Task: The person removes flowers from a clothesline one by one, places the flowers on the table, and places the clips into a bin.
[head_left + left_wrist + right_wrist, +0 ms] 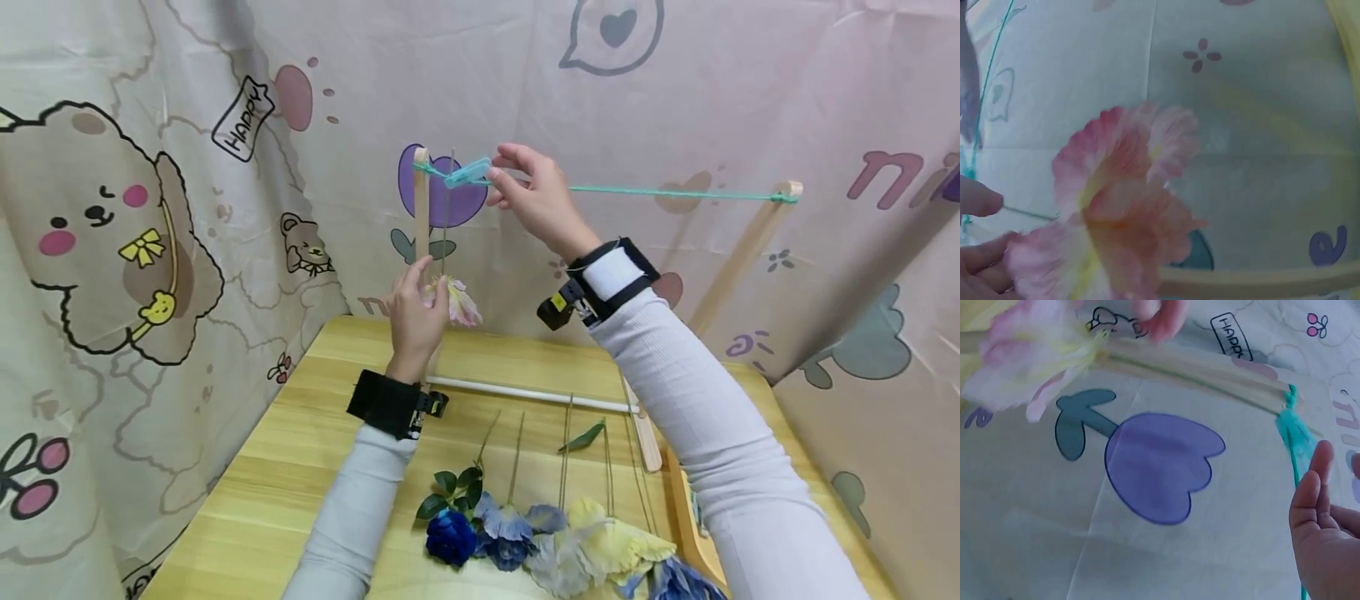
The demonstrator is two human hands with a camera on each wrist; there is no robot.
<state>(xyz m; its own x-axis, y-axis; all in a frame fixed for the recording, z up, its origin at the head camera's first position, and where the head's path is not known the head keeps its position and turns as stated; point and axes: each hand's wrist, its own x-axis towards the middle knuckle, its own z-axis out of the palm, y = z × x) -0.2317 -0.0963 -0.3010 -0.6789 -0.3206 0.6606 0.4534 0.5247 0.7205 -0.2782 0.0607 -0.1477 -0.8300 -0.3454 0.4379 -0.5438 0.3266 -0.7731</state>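
My left hand (417, 312) is raised beside the left post, thumb and fingers spread apart near a pink-and-yellow artificial flower (1129, 212). This flower hangs head down, its thin stem (447, 225) running up to a green cord (675, 194). At the cord's left end a turquoise clothespin (468, 172) sits across the cord and the stem's upper end, tilted up to the right. My right hand (536, 196) is at the clothespin's right end, fingertips close against it. In the right wrist view those fingers are extended, the thumb standing apart from them.
The cord is tied between two wooden posts (422, 200), with a white rod (532, 393) low between them. Several artificial flowers lie along the table's front, including a blue rose (451, 537). A wooden tray (686, 517) stands at right, partly behind the right sleeve.
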